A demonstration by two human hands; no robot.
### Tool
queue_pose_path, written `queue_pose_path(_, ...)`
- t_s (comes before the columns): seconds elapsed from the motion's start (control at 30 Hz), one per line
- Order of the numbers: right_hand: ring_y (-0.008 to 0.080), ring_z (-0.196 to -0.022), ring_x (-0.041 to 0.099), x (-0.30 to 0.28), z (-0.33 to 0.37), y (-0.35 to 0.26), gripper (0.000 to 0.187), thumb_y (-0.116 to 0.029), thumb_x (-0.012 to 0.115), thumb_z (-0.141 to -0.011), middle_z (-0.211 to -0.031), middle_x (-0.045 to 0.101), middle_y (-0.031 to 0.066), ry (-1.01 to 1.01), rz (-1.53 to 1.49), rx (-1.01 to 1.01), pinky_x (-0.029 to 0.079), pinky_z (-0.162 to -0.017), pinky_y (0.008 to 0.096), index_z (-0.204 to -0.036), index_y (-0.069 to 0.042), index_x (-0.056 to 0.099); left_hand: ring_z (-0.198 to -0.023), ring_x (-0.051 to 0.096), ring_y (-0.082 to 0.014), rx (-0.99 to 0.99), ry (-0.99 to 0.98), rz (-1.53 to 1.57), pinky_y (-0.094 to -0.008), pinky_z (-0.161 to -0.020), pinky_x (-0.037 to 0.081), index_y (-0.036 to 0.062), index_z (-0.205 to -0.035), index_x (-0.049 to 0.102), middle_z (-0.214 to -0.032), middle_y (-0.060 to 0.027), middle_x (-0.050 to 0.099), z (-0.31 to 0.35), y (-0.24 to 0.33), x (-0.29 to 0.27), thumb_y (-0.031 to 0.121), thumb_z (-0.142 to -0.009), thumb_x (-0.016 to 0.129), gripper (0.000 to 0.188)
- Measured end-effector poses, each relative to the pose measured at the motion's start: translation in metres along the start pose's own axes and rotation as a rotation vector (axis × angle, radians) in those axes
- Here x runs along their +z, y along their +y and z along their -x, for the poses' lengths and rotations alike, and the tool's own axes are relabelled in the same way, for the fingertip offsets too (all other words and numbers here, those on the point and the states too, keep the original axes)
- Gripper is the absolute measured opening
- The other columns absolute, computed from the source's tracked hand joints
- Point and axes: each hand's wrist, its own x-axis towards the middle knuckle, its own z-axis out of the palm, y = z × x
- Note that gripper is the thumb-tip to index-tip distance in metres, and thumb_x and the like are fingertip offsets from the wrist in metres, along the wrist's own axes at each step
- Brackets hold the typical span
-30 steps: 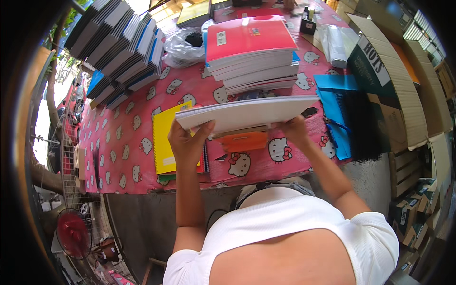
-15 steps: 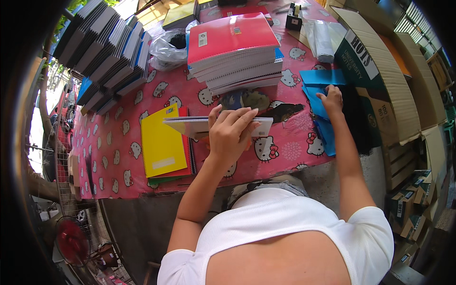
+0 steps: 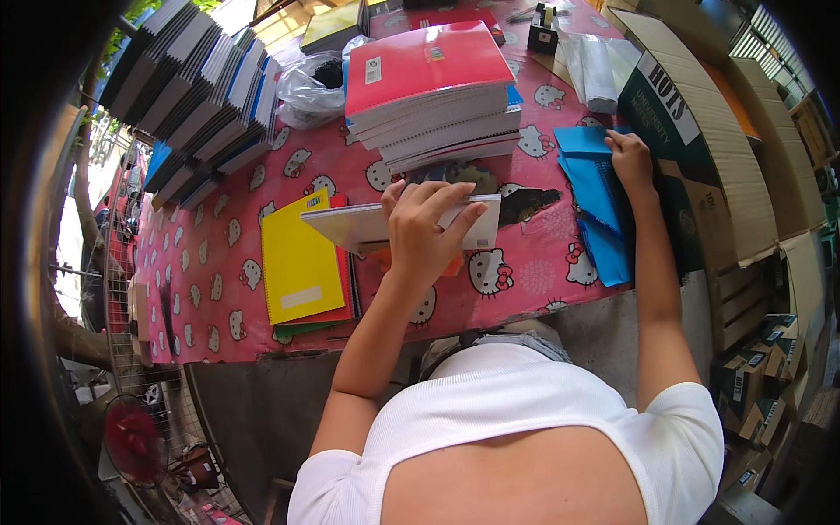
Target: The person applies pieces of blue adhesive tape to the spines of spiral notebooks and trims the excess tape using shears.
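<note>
Head camera view, looking down: a person's left hand grips a thin white-covered notebook by its upper edge, tilted above a pink cartoon-print table. The right hand, which helped hold that notebook 1 second ago, is now at the far edge of a pile of bright blue flat sheets or folders, a little farther up than 0.5 seconds ago. Its fingers are curled, but whether they pinch a sheet cannot be told. The change leaves the notebook's weight to 1 hand.

Just left of the notebook lies a yellow spiral notebook. Beneath the held notebook, an orange item is mostly hidden. Behind, a tall stack of red-topped spiral notebooks blocks the straight reach toward the table's far side, while an open brown-and-green cardboard box crowds the right forearm. Also around: a clear plastic bag, a black tape dispenser, a roll of clear plastic and leaning stacks of dark-covered notebooks.
</note>
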Motion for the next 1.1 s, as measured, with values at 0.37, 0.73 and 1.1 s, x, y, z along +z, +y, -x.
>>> queue_pose_path(0.37, 0.0142, -0.073, 0.064, -0.073, 0.087, -0.180, 0.025, 0.001, 0.074, -0.074, -0.080, 0.065, 0.0071, -0.489, -0.917, -0.252, 0.049, -0.062, 0.0255, -0.097, -0.007, 0.074, -0.082, 0.062, -0.0148, 0.116, -0.040, 0.000, -0.0400, -0.097, 0.029, 0.0146, -0.084, 0.072, -0.085, 0.0021, 0.069, 0.030, 0.009, -0.019, 0.021, -0.073, 0.078, 0.014)
queue_pose_path(0.73, 0.0169, -0.065, 0.059, -0.079, 0.073, -0.181, 0.027, 0.002, 0.076, -0.066, -0.072, 0.060, 0.0058, -0.775, -0.892, -0.490, 0.046, -0.057, 0.0290, -0.091, -0.008, 0.076, -0.081, 0.061, -0.0126, 0.273, 0.035, 0.003, -0.0390, -0.108, 0.021, 0.0167, -0.090, 0.074, -0.087, 0.0041, 0.069, 0.066, 0.002, -0.018, 0.021, -0.070, 0.080, 0.021)
queue_pose_path(1.1, 0.0189, -0.070, 0.062, -0.083, 0.078, -0.182, 0.030, 0.013, 0.065, -0.071, -0.080, 0.059, 0.0089, -0.454, -0.722, -0.534, 0.049, -0.059, 0.0290, -0.098, 0.001, 0.069, -0.073, 0.058, -0.0125, -0.032, -0.017, 0.046, -0.0398, -0.097, 0.027, 0.0150, -0.089, 0.075, -0.080, 0.0033, 0.069, 0.029, 0.014, -0.017, 0.026, -0.072, 0.079, 0.021)
